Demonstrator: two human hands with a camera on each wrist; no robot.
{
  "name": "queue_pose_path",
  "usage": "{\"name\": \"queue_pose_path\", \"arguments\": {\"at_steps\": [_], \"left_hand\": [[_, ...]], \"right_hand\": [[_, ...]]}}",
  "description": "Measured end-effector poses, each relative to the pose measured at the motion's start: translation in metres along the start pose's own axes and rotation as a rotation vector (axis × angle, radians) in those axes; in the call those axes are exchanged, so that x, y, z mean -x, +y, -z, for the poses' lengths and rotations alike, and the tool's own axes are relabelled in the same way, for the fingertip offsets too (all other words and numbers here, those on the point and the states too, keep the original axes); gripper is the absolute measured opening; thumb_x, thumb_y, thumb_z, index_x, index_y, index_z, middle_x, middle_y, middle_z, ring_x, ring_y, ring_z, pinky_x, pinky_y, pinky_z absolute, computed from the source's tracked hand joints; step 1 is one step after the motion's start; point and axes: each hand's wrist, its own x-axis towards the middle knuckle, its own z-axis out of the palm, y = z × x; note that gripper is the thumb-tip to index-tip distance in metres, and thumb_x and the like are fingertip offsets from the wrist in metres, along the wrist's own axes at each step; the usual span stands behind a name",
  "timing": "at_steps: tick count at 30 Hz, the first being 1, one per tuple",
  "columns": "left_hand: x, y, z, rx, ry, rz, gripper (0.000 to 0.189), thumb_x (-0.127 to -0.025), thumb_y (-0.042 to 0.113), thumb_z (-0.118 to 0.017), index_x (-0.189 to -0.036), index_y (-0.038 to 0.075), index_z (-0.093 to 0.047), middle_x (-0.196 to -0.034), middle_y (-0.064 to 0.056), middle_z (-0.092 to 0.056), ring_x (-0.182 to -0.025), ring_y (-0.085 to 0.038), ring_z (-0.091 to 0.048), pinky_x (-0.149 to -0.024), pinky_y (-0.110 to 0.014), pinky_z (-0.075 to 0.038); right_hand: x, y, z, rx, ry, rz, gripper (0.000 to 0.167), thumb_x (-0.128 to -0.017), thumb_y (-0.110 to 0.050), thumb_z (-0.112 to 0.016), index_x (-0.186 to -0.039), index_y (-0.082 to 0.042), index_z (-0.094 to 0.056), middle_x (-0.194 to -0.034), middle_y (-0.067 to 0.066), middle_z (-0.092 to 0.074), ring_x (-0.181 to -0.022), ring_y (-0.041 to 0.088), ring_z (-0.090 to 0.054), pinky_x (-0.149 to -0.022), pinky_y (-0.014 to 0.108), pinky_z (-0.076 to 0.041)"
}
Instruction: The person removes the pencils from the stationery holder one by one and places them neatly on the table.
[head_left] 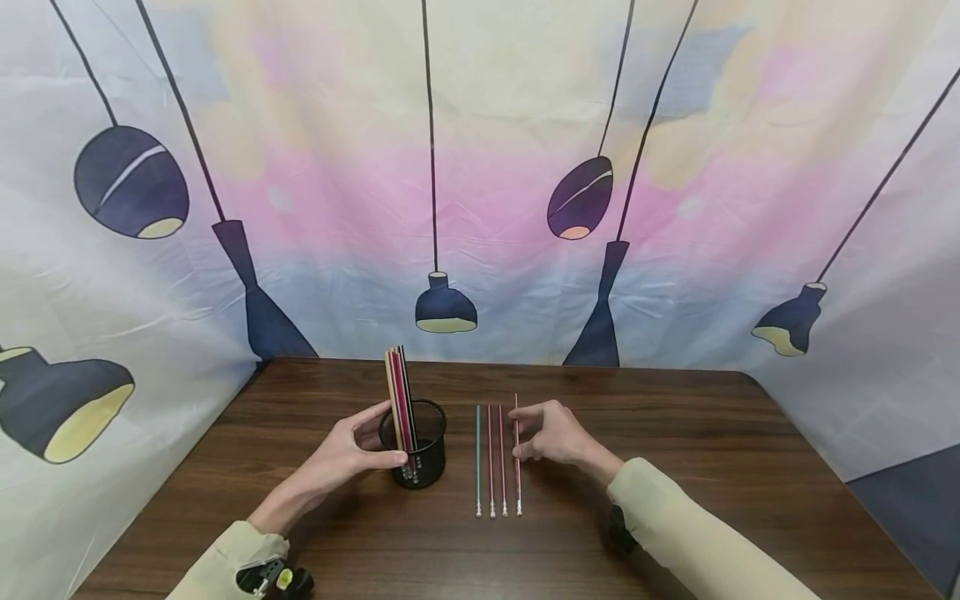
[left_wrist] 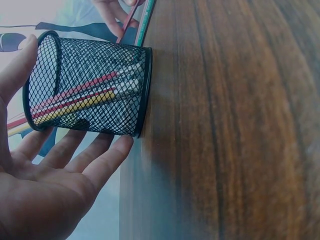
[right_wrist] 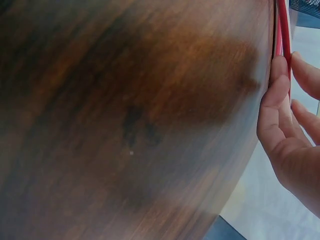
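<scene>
My left hand (head_left: 341, 454) holds a black mesh pencil cup (head_left: 429, 467) upright on the table, thumb at the front and fingers round the far side. Several pencils (head_left: 398, 392), yellow, red and black, lean in the cup with their ferrule ends down, seen through the mesh in the left wrist view. My right hand (head_left: 553, 432) pinches a red pencil (head_left: 517, 483) between thumb and fingers, its lower end near the table. Left of it lie a teal pencil (head_left: 478, 458) and two dark red pencils (head_left: 491, 467), side by side.
The dark wooden table (head_left: 420, 558) carries everything. Behind it hangs a cloth backdrop (head_left: 495, 208) printed with lamps. A dark grey surface (head_left: 918, 500) shows beyond the right table edge.
</scene>
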Motion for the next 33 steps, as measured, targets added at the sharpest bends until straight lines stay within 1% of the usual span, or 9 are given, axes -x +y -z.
{"name": "queue_pose_path", "arguments": {"at_steps": [5,10,15,19,22,26,29,33], "left_hand": [[0.0003,0.0007,-0.0003,-0.011,0.004,0.0,0.095,-0.092,0.014,-0.084,-0.165,-0.001,-0.026,-0.159,-0.028,-0.042,-0.145,-0.043,-0.044,-0.108,-0.042,-0.044],[0.0004,0.0012,-0.0004,-0.006,-0.002,-0.006,0.094,-0.092,0.014,-0.084,-0.166,0.0,-0.027,-0.159,-0.028,-0.043,-0.144,-0.043,-0.045,-0.108,-0.042,-0.044],[0.0007,0.0012,-0.0007,0.006,-0.009,-0.01,0.093,-0.093,0.013,-0.083,-0.166,0.0,-0.026,-0.159,-0.027,-0.043,-0.144,-0.042,-0.045,-0.109,-0.041,-0.044],[0.0007,0.0006,-0.0007,0.001,-0.008,-0.011,0.093,-0.093,0.012,-0.082,-0.166,0.0,-0.026,-0.16,-0.027,-0.042,-0.144,-0.042,-0.045,-0.109,-0.042,-0.043],[0.0007,0.0,-0.0007,0.0,-0.01,-0.012,0.092,-0.093,0.012,-0.082,-0.166,0.0,-0.026,-0.16,-0.027,-0.042,-0.145,-0.042,-0.045,-0.11,-0.044,-0.043],[0.0008,-0.0003,-0.0004,-0.002,-0.013,-0.011,0.093,-0.093,0.013,-0.082,-0.166,0.0,-0.026,-0.16,-0.026,-0.042,-0.145,-0.042,-0.045,-0.11,-0.043,-0.043],[0.0008,-0.0001,-0.0002,-0.009,-0.008,-0.009,0.094,-0.093,0.014,-0.083,-0.166,0.0,-0.026,-0.159,-0.027,-0.044,-0.144,-0.042,-0.045,-0.109,-0.042,-0.043],[0.0007,0.0002,-0.0003,-0.012,-0.004,-0.009,0.094,-0.092,0.014,-0.084,-0.166,-0.001,-0.026,-0.158,-0.027,-0.044,-0.144,-0.042,-0.046,-0.109,-0.042,-0.043]], "right_hand": [[-0.0011,-0.0002,-0.0004,0.003,-0.001,-0.008,0.057,-0.077,0.009,-0.087,-0.131,0.001,-0.073,-0.097,0.008,-0.073,-0.06,0.017,-0.067,-0.06,0.035,-0.058],[-0.0028,-0.0001,-0.0007,0.032,0.0,-0.01,0.055,-0.076,0.008,-0.088,-0.129,0.002,-0.074,-0.094,0.007,-0.073,-0.06,0.015,-0.066,-0.06,0.033,-0.057],[-0.0023,-0.0013,-0.0003,0.078,0.004,0.0,0.053,-0.075,0.006,-0.089,-0.126,0.003,-0.075,-0.096,0.007,-0.074,-0.062,0.015,-0.064,-0.059,0.031,-0.055],[-0.0029,-0.0016,-0.0008,0.093,0.002,-0.002,0.052,-0.076,0.006,-0.089,-0.125,0.003,-0.075,-0.098,0.008,-0.074,-0.063,0.015,-0.065,-0.06,0.03,-0.055],[-0.0034,-0.0025,-0.0015,0.098,-0.002,-0.019,0.052,-0.076,0.006,-0.09,-0.126,0.003,-0.075,-0.1,0.009,-0.075,-0.065,0.015,-0.065,-0.06,0.03,-0.055],[-0.003,-0.0048,-0.0018,0.129,-0.01,-0.027,0.051,-0.076,0.005,-0.09,-0.125,0.003,-0.076,-0.101,0.009,-0.075,-0.074,0.015,-0.064,-0.061,0.031,-0.055],[-0.0029,-0.0063,-0.0024,0.142,-0.015,-0.033,0.051,-0.076,0.005,-0.091,-0.124,0.002,-0.076,-0.103,0.01,-0.075,-0.074,0.016,-0.066,-0.061,0.031,-0.056],[-0.0031,-0.007,-0.004,0.139,-0.018,-0.041,0.051,-0.076,0.004,-0.091,-0.125,0.002,-0.076,-0.105,0.012,-0.074,-0.064,0.017,-0.067,-0.061,0.032,-0.057]]}}
